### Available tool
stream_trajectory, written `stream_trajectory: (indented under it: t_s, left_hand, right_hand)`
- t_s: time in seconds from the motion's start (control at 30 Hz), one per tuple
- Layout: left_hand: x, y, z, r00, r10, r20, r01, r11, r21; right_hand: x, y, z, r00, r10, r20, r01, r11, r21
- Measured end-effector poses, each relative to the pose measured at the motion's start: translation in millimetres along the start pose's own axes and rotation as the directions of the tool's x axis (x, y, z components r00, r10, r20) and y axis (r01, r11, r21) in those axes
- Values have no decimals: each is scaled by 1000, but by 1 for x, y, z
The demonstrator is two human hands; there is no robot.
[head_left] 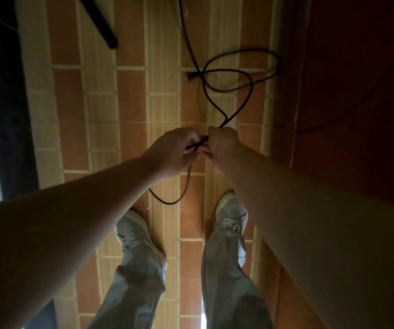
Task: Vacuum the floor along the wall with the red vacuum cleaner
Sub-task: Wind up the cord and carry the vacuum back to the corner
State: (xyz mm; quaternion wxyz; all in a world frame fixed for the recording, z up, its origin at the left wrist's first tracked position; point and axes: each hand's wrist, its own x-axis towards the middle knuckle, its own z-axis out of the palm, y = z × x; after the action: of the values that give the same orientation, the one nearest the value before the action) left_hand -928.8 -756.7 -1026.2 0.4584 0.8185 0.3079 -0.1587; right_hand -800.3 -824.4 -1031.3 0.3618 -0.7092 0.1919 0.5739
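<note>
left hand (171,154) and right hand (224,148) grip cord (197,144); loops cross floor (131,103)

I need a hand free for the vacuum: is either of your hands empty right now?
No, the left hand and the right hand both grip the black cord, close together above the floor.

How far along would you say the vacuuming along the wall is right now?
Nothing shows as done; the red vacuum cleaner is out of view. In hand: left hand and right hand both pinch the black power cord. Still to do: the cord lies looped on the tiled floor, what looks like its plug loose, so plugging in and the vacuuming itself probably remain.
</note>
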Motion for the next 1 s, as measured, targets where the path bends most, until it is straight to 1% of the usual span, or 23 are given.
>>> stream_trajectory:
  t_s: [0.03,0.1,0.17,0.2,0.27,0.3,0.4,0.47,0.6,0.67,0.73,0.8,0.93,1.0]
  left_hand:
    - [-3,8,-5,999,-21,26,22,999,-25]
    - [-8,22,-17,999,-44,30,44,999,11]
    - [-9,34,-29,998,-64,-24,66,995,79]
    - [-7,39,-35,996,-68,-62,74,992,100]
    - [0,45,-47,989,-57,-135,73,991,115]
    - [6,47,-53,986,-47,-163,67,990,120]
    - [30,43,-69,982,-31,-184,58,988,144]
    - [47,34,-79,984,-22,-176,50,986,160]
    - [76,12,-103,986,-8,-166,34,987,155]
    - [87,1,-123,974,-1,-226,36,988,151]
    - [97,-5,-144,956,55,-289,-4,984,176]
    - [109,-11,-167,945,107,-310,-39,975,217]
    - [135,-18,-198,942,198,-270,-123,955,271]
    - [149,-15,-204,937,255,-239,-169,929,329]
  right_hand:
    - [-5,-5,-4,999,-39,-11,38,999,-17]
    - [-20,-16,-11,994,-106,-21,104,992,-76]
    - [-29,-27,-21,987,-158,-14,156,984,-88]
    - [-33,-33,-25,988,-153,1,153,986,-66]
    - [-43,-44,-32,995,-92,36,93,995,-47]
    - [-43,-49,-34,996,-90,26,92,991,-94]
    - [-30,-54,-32,960,-275,-58,245,921,-302]
    - [-15,-61,-25,925,-367,-92,303,864,-402]
    - [-1,-90,-6,879,-458,-136,303,755,-581]
    - [3,-107,9,860,-487,-155,277,699,-659]
    - [6,-123,19,856,-488,-170,237,662,-712]
    - [13,-138,28,858,-485,-171,212,637,-741]
    - [24,-166,40,855,-490,-170,191,602,-776]
    - [28,-175,42,847,-509,-150,201,570,-796]
